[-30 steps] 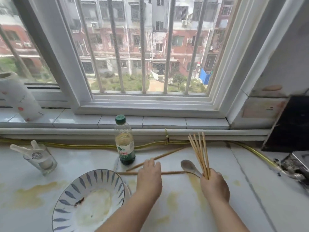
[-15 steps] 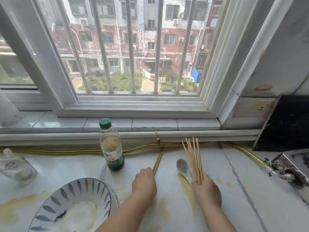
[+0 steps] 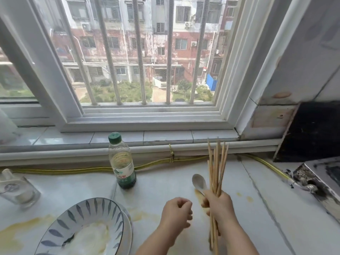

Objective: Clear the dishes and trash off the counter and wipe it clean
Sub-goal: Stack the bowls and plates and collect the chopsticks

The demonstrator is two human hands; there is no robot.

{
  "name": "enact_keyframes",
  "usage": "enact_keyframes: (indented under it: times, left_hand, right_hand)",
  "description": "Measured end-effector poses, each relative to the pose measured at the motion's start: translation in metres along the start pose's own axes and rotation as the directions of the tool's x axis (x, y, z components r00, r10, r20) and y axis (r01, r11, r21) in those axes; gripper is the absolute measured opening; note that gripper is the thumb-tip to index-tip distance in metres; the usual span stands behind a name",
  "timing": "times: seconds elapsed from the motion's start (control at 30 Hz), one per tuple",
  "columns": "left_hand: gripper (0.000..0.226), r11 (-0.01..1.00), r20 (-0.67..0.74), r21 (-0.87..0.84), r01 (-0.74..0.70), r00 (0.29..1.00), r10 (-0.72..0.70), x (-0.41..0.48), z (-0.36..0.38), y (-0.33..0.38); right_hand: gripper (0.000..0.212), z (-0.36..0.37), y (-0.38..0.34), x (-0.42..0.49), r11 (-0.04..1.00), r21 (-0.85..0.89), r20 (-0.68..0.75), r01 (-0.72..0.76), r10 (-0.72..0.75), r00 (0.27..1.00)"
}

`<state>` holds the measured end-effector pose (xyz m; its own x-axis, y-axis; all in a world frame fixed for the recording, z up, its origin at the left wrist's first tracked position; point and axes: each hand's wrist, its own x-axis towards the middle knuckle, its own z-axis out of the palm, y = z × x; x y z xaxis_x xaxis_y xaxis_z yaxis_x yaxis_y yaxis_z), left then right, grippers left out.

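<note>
- Cutlery is getting gathered: the two thin wooden chopsticks (image 3: 218, 162) that were lying loose on the pale stone counter (image 3: 165, 183) a second ago are now standing in the upright bundle.
- The right hand (image 3: 219, 205) is gripping that bundle above the counter, with the handle of the white ceramic spoon (image 3: 198, 181) running into the same grip.
- The left hand (image 3: 176, 212) is hovering just beside it, fingers curled on nothing I can see.
- That is leaving the sticks ready to carry off, I reckon; the wiping is still waiting.
- Counting: one spoon; roughly seven chopsticks, too bunched to be sure; one blue-leaf patterned bowl (image 3: 79, 214); one green-capped plastic bottle (image 3: 122, 162); one clear drinking glass (image 3: 20, 192); several yellow stains (image 3: 16, 230).
</note>
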<state>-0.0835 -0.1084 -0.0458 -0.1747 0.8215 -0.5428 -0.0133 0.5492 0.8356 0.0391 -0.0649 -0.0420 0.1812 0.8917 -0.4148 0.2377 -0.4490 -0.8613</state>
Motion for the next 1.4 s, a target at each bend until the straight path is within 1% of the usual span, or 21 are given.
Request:
enact_keyframes:
  times: [0.03, 0.1, 0.17, 0.23, 0.27, 0.33, 0.4, 0.47, 0.57, 0.63, 0.67, 0.73, 0.77, 0.87, 0.93, 1.0, 1.1, 1.17, 1.23, 1.37, 1.4]
  left_hand:
    - [0.018, 1.0, -0.014, 0.014, 0.011, 1.0, -0.01, 0.004, 0.004, 0.0]
    - [0.023, 0.999, -0.038, 0.044, 0.032, 0.999, -0.03, 0.011, 0.015, 0.002]
    - [0.03, 0.996, -0.065, 0.077, 0.054, 0.997, -0.049, 0.021, 0.025, 0.002]
    - [0.032, 0.989, -0.096, 0.132, 0.072, 0.994, -0.06, 0.032, 0.031, 0.002]
    - [0.026, 0.981, -0.117, 0.182, 0.062, 0.992, -0.041, 0.038, 0.032, 0.003]
    - [0.013, 0.932, -0.154, 0.359, 0.049, 0.988, 0.008, 0.048, 0.03, 0.007]
    - [0.019, 0.829, -0.166, 0.555, 0.063, 0.986, 0.036, 0.054, 0.027, 0.01]
    - [0.026, 0.7, -0.161, 0.711, 0.067, 0.985, 0.069, 0.058, 0.027, 0.013]
    - [0.014, 0.553, -0.127, 0.832, 0.045, 0.986, 0.11, 0.06, 0.029, 0.015]
    - [0.018, 0.483, -0.105, 0.875, 0.029, 0.986, 0.131, 0.06, 0.029, 0.014]
    - [0.02, 0.471, -0.092, 0.882, 0.016, 0.986, 0.139, 0.058, 0.028, 0.013]
    - [0.024, 0.492, -0.086, 0.87, 0.01, 0.987, 0.132, 0.051, 0.02, 0.014]
    - [0.025, 0.527, -0.091, 0.85, 0.019, 0.99, 0.111, 0.047, 0.015, 0.014]
    - [0.015, 0.699, -0.133, 0.713, 0.046, 0.989, 0.07, 0.038, -0.006, 0.013]
    - [0.008, 0.825, -0.195, 0.563, 0.051, 0.978, 0.072, 0.029, -0.021, 0.013]
    - [0.007, 0.914, -0.253, 0.405, 0.023, 0.964, 0.088, 0.019, -0.036, 0.014]
    - [0.007, 0.966, -0.313, 0.252, -0.055, 0.94, 0.135, -0.003, -0.06, 0.019]
    - [0.004, 0.978, -0.332, 0.183, -0.101, 0.93, 0.158, -0.02, -0.076, 0.022]
    - [0.005, 0.984, -0.326, 0.101, -0.146, 0.93, 0.171, -0.037, -0.094, 0.024]
    - [0.004, 0.979, -0.341, -0.058, -0.197, 0.925, 0.166, -0.072, -0.129, 0.024]
    - [0.003, 0.975, -0.348, -0.104, -0.195, 0.926, 0.148, -0.079, -0.135, 0.023]
  right_hand:
    - [0.012, -0.008, -0.001, 0.003, 1.0, -0.031, -0.039, 0.005, -0.006, 0.999]
    - [0.004, -0.019, 0.002, 0.011, 0.988, -0.157, -0.084, 0.011, -0.025, 0.996]
    - [0.002, -0.021, 0.006, 0.02, 0.958, -0.287, -0.064, 0.014, -0.034, 0.997]
    - [0.003, -0.015, 0.009, 0.026, 0.95, -0.311, -0.012, 0.003, -0.007, 1.0]
    - [0.005, -0.009, 0.011, 0.028, 0.962, -0.274, 0.026, -0.015, 0.023, 0.999]
    - [0.007, 0.002, 0.014, 0.032, 0.988, -0.144, 0.09, -0.058, 0.071, 0.993]
    - [0.009, 0.008, 0.017, 0.034, 0.994, -0.055, 0.096, -0.09, 0.095, 0.991]
    - [0.01, 0.01, 0.018, 0.034, 0.993, 0.003, 0.083, -0.115, 0.114, 0.99]
    - [0.007, 0.008, 0.017, 0.031, 0.982, 0.095, 0.118, -0.163, 0.151, 0.981]
    - [0.006, 0.007, 0.016, 0.028, 0.98, 0.129, 0.1, -0.151, 0.139, 0.985]
    - [0.008, 0.007, 0.015, 0.027, 0.984, 0.134, 0.052, -0.117, 0.111, 0.992]
    - [0.013, 0.006, 0.006, 0.022, 0.991, 0.134, -0.084, 0.001, 0.011, 0.996]
    - [0.014, 0.006, -0.001, 0.018, 0.988, 0.137, -0.146, 0.077, -0.057, 0.988]
    - [0.016, 0.016, -0.027, 0.002, 0.927, 0.148, -0.286, 0.345, -0.294, 0.912]
    - [0.015, 0.027, -0.04, -0.008, 0.869, 0.177, -0.312, 0.462, -0.395, 0.864]
    - [0.017, 0.043, -0.041, -0.015, 0.841, 0.197, -0.31, 0.503, -0.434, 0.846]
    - [0.022, 0.071, -0.025, -0.024, 0.869, 0.181, -0.247, 0.461, -0.414, 0.876]
    - [0.022, 0.083, -0.009, -0.03, 0.901, 0.15, -0.201, 0.406, -0.374, 0.905]
    - [0.023, 0.09, 0.0, -0.034, 0.912, 0.134, -0.2, 0.389, -0.359, 0.911]
    - [0.018, 0.101, -0.009, -0.048, 0.867, 0.129, -0.197, 0.482, -0.454, 0.869]
    - [0.025, 0.102, -0.012, -0.049, 0.847, 0.141, -0.199, 0.513, -0.483, 0.853]
